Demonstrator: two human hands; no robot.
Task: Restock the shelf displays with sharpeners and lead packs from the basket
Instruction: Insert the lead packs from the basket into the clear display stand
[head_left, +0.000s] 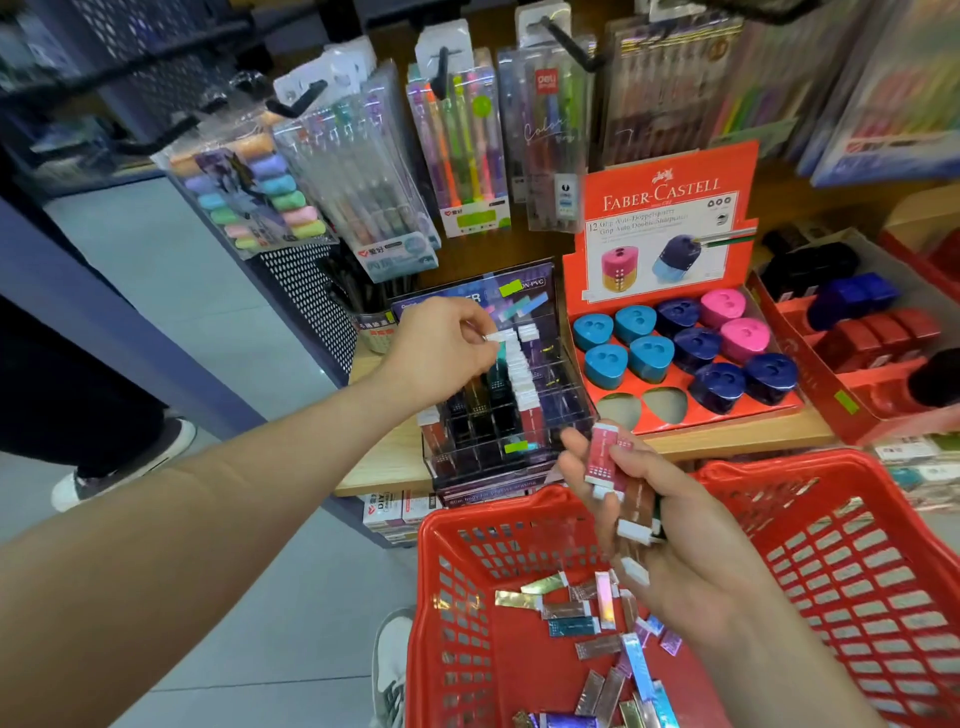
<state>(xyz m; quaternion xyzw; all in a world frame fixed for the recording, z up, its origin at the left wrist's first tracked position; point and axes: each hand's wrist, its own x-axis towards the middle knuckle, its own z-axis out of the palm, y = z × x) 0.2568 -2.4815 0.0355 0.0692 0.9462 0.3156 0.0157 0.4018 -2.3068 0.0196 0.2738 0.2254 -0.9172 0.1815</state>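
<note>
Lead packs (571, 610): lying scattered over the floor of the red basket (483, 512), shiny in silver, pink and teal, most with a white cap. Hovering with the left hand (441, 348) over the clear display case (483, 457) on the wooden shelf (727, 441); pinching a white-capped pack (496, 338) between thumb and fingertips, just above the rear compartments. Standing upright in one column of the case, a row of white-capped packs (519, 379), running from back to front; darker packs filling compartments beside it on the left. Holding a bunch of packs in the right hand (670, 535), above the basket and just in front of the case; fingers curling round them, thumb pressing on a pink pack (605, 449) at the top, white caps sticking out below. Sitting just right of the case, a red sharpener display box (670, 208), holding triangular sharpeners (696, 348) in light blue, dark blue and pink; showing two open slots at its front left. Standing further right, a second red tray (810, 374) with dark blue and red sharpeners. Hanging from hooks above the shelf, pen packs (457, 156) in clear sleeves. Showing at the left edge, another person's shoe (124, 467) on the grey floor.
</note>
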